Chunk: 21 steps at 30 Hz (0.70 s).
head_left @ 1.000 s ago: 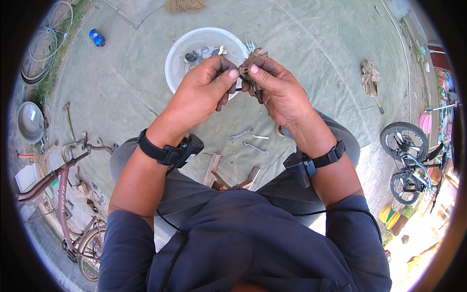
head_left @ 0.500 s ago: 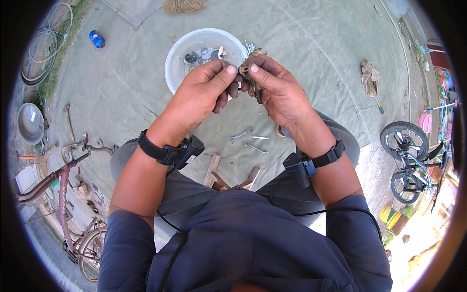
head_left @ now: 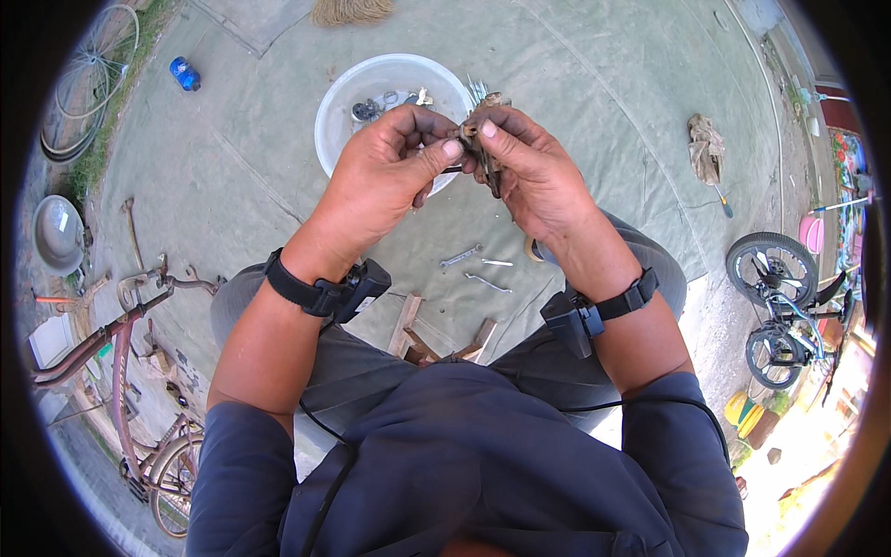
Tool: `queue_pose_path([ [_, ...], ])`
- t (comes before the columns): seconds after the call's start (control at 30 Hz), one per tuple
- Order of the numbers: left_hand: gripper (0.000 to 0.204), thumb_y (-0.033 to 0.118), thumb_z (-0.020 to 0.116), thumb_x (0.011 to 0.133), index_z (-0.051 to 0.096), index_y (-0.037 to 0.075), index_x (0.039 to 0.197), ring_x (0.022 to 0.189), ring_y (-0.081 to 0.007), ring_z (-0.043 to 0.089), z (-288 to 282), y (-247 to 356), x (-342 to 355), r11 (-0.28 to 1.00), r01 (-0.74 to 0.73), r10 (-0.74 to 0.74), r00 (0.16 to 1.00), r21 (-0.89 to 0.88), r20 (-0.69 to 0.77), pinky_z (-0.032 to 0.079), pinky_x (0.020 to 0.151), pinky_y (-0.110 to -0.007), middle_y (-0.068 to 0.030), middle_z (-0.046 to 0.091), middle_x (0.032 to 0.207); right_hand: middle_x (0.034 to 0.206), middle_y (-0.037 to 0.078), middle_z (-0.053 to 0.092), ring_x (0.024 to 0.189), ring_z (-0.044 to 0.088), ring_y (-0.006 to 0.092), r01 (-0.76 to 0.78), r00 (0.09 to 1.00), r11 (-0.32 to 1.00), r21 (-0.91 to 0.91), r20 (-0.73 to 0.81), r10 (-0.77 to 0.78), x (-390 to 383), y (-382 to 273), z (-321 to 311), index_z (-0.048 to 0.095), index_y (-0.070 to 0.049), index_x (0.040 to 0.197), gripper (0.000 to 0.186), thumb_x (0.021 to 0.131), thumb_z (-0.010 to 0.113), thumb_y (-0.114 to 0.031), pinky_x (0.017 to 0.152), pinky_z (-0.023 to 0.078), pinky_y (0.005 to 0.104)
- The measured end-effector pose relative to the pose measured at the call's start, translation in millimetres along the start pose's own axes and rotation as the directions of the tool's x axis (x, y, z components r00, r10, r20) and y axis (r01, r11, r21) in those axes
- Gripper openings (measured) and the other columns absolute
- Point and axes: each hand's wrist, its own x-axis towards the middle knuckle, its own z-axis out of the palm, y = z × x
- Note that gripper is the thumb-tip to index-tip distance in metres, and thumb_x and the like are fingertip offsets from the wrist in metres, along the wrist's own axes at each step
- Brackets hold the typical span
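Observation:
My right hand (head_left: 529, 162) is closed around a grimy, crumpled brown rag (head_left: 490, 172), with a small dark part showing at the thumb. My left hand (head_left: 394, 167) meets it from the left, thumb and fingers pinched together at the rag's edge; whatever is between them is too small and covered to make out. The fingertips of both hands are blackened. Below and behind them, a whitish round basin (head_left: 332, 121) holds several small metal parts, including a dark round part (head_left: 366, 110).
Wrenches (head_left: 461, 255) lie on the green ground sheet (head_left: 613, 121) near my knees. A blue plastic bottle (head_left: 185, 74) is far left, a straw broom (head_left: 353, 11) at the top. Bicycles stand on both sides: an old reddish frame (head_left: 121, 390) left, a small bike (head_left: 780, 306) right.
My left hand has shifted slightly right, its fingers curling and closing up against the rag. My right hand has stayed nearly still with the rag.

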Motion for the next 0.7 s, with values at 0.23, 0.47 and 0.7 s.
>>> queue_pose_path([
  [0.23, 0.018, 0.013, 0.066, 0.097, 0.064, 0.002, 0.111, 0.06, -0.0029, 0.047, 1.6, 1.9, -1.6, 1.0, -0.009, 0.008, 0.999, -0.014, -0.038, 0.037, 0.05, -0.019, -0.0011, 0.064, 0.086, 0.095, -0.002, 0.067, 0.084, 0.058, 0.0104, 0.018, 1.0, 0.999, 0.028, -0.007, -0.018, 0.9, -1.1, -0.6, 0.067, -0.009, 0.107, 0.021, 0.093, 0.071, -0.024, 0.075, 0.044, 0.0248],
  [0.47, 0.018, 0.009, 0.07, 0.094, 0.066, 0.0, 0.108, 0.065, -0.0017, 0.051, 3.4, -3.0, -3.0, 0.975, -0.107, 0.12, 0.991, 0.194, -0.06, 0.04, 0.054, -0.018, -0.0004, 0.066, 0.086, 0.094, -0.002, 0.067, 0.083, 0.058, 0.0088, 0.032, 0.999, 0.999, -0.034, 0.007, -0.032, 0.8, 2.6, -1.2, 0.067, -0.009, 0.106, 0.02, 0.093, 0.072, -0.024, 0.07, 0.042, 0.022],
  [0.7, 0.017, 0.005, 0.07, 0.092, 0.066, -0.002, 0.107, 0.068, -0.0027, 0.056, 3.0, -6.6, -3.5, 0.919, -0.217, 0.254, 0.964, 0.328, -0.075, 0.045, 0.057, -0.02, -0.002, 0.068, 0.087, 0.093, -0.003, 0.066, 0.082, 0.057, 0.007, 0.059, 0.998, 0.991, -0.117, 0.021, -0.057, 2.3, 3.7, -3.6, 0.067, -0.009, 0.106, 0.019, 0.094, 0.07, -0.023, 0.066, 0.039, 0.0199],
])
